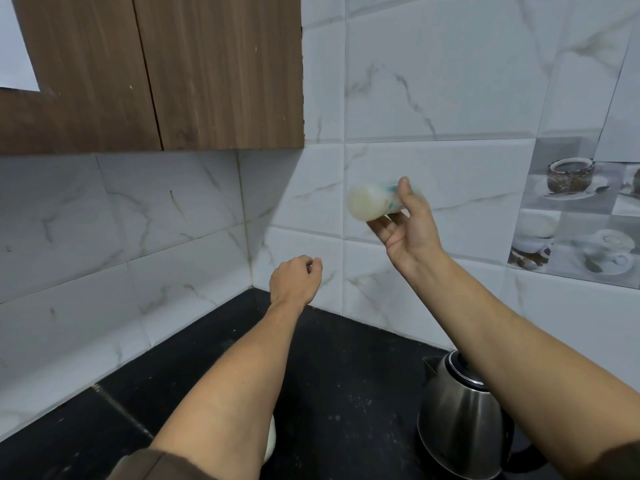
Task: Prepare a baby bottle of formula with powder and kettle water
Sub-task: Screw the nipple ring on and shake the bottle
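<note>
Fingers (403, 188) of my raised right hand (407, 223) clasp the blurred baby bottle (369, 202), tipped sideways at centre right; my left hand (294, 278) hangs loosely curled, empty, above the black desk (346, 375).

Even, cool lighting; cabinet (156, 71) casts a shadow on the tiles (270, 188). Bottle (372, 200) is motion-blurred. Wide-angle distortion bends frame edges.

A blurred, clear plastic baby bottle (372, 201) with milky white liquid and blue markings is held on its side, raised before the tiled wall. A rounded stainless-steel kettle (462, 427) with black lid stands upright on the black table (346, 393).
</note>
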`<action>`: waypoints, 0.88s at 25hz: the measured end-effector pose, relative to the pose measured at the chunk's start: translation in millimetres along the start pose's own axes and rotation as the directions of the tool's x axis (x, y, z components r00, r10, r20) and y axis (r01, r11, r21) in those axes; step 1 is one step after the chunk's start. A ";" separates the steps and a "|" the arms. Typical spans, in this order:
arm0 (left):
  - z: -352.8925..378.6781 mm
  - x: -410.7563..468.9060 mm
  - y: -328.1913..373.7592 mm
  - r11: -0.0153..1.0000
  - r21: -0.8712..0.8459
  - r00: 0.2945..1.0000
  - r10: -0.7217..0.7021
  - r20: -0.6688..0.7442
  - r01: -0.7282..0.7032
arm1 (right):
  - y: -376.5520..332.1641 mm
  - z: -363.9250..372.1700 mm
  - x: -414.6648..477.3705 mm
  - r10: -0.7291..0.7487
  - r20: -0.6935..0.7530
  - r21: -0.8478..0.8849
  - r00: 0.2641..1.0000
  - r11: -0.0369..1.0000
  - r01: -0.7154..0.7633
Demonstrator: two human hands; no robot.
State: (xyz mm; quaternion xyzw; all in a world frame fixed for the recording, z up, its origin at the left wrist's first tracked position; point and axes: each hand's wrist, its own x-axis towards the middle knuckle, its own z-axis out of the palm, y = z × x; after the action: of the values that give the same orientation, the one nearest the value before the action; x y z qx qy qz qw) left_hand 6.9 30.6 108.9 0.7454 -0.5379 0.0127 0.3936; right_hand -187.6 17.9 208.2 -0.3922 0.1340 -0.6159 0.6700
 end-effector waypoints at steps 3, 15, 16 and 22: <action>-3.0 1.0 -1.0 1.000 0.019 1.000 0.000 -0.005 0.000 | -0.9 1.0 -8.1 0.028 0.095 -0.133 0.995 0.991 -0.015; -6.5 -3.4 -3.7 0.994 0.107 0.999 0.029 0.043 -0.034 | 1.4 19.4 -21.4 -0.083 0.252 -0.456 0.964 0.869 0.194; -6.8 -4.3 -2.9 0.990 0.132 0.998 0.033 0.058 -0.041 | 3.8 15.6 -27.1 0.014 0.374 -0.571 0.927 0.791 0.218; -7.3 -9.9 -9.2 0.995 0.096 0.999 0.017 0.043 -0.022 | -5.2 13.5 -18.2 -0.183 0.060 -0.240 0.981 0.951 0.192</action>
State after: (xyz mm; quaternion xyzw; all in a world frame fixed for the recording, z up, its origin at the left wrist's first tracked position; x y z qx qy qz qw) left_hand 13.1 43.9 104.3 0.7583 -0.5521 0.0267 0.3457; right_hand -186.1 40.0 215.2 -0.4941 0.1588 -0.6482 0.5573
